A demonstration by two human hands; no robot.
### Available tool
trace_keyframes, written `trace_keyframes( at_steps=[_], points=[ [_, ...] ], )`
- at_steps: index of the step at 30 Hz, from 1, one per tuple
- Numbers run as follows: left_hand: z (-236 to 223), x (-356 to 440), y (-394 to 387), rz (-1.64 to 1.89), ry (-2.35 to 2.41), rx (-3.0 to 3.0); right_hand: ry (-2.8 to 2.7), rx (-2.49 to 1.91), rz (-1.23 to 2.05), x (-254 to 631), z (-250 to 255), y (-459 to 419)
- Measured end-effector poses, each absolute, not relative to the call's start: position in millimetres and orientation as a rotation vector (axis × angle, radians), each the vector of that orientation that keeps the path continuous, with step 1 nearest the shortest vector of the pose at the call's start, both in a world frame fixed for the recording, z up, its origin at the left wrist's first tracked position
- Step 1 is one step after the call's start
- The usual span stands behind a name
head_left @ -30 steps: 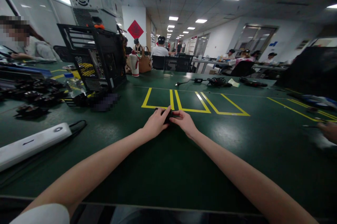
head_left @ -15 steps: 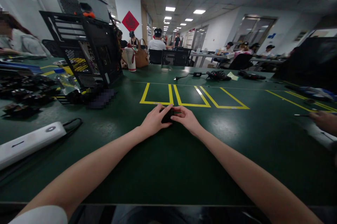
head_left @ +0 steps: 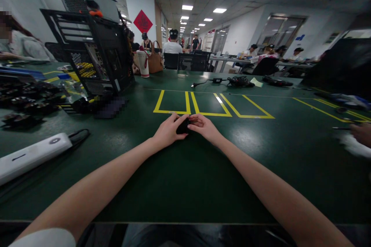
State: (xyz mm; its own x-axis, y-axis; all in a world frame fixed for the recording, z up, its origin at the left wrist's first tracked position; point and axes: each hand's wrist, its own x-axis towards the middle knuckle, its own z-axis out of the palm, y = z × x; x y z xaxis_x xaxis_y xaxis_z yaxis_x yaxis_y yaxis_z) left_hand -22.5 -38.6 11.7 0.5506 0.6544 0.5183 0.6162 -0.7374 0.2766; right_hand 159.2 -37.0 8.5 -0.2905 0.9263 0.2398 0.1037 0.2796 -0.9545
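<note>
Both my arms reach out over the dark green table (head_left: pixel 185 185). My left hand (head_left: pixel 168 130) and my right hand (head_left: pixel 203 125) meet at the middle, fingers curled round a small black object (head_left: pixel 183 126) held between them just above the table. Most of the object is hidden by my fingers, so I cannot make out what it is. The hands sit just in front of yellow taped rectangles (head_left: pixel 199 106) marked on the table.
A black open computer case (head_left: pixel 95 55) stands at the left with black parts (head_left: pixel 26 102) beside it. A white power strip (head_left: pixel 31 154) lies at the near left. Cables (head_left: pixel 232 82) lie at the far middle. Another person's hand (head_left: pixel 361 133) is at the right edge; people sit at far tables.
My hands have stayed together on the black object, turning it slightly between the fingers. The view has shifted a little as my head moved.
</note>
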Motion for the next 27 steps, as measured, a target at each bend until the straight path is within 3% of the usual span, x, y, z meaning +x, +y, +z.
trace_keyframes(
  at_steps=[21, 27],
  points=[
    [11.8, -22.8, -39.5, 0.936, 1.139, 2.728, -1.795, -1.030, 0.955, 162.7, 14.9, -40.9],
    [11.9, -21.9, -39.7, 0.943, 1.146, 2.719, -1.745, -0.863, 1.161, 162.3, 10.8, -40.1]
  ],
)
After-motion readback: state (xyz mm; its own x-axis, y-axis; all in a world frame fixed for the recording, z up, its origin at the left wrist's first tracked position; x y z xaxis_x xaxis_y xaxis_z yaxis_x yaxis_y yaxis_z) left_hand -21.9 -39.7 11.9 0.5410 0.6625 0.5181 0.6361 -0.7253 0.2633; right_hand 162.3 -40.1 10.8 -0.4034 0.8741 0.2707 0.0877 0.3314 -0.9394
